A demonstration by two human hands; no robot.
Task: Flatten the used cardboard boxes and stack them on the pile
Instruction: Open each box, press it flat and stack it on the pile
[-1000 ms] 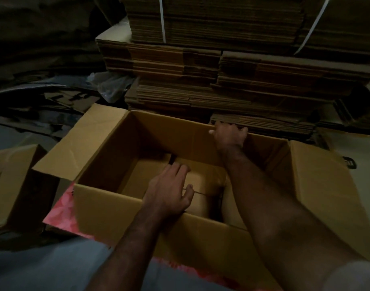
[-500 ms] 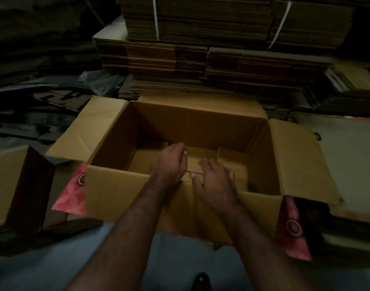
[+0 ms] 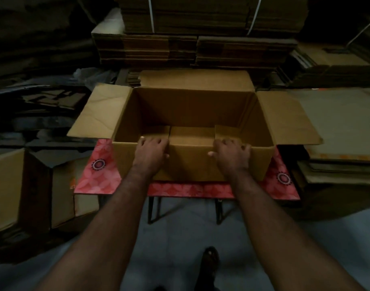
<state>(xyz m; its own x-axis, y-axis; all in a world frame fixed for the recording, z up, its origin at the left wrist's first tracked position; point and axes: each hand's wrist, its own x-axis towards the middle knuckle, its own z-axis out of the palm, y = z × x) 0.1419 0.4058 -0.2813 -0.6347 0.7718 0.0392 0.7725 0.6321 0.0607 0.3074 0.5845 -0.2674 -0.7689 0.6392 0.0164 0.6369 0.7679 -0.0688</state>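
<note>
Stacked cardboard (image 3: 192, 49) fills the back; your left hand (image 3: 151, 155) and right hand (image 3: 232, 157) grip the box (image 3: 192, 108) near wall; push evenly so it folds without tearing.

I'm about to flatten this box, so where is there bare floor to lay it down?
Bare grey floor lies in front of the open box, between your forearms. The left is crowded with a smaller open carton; strapped flattened stacks fill the back, and flat sheets lie to the right.
</note>
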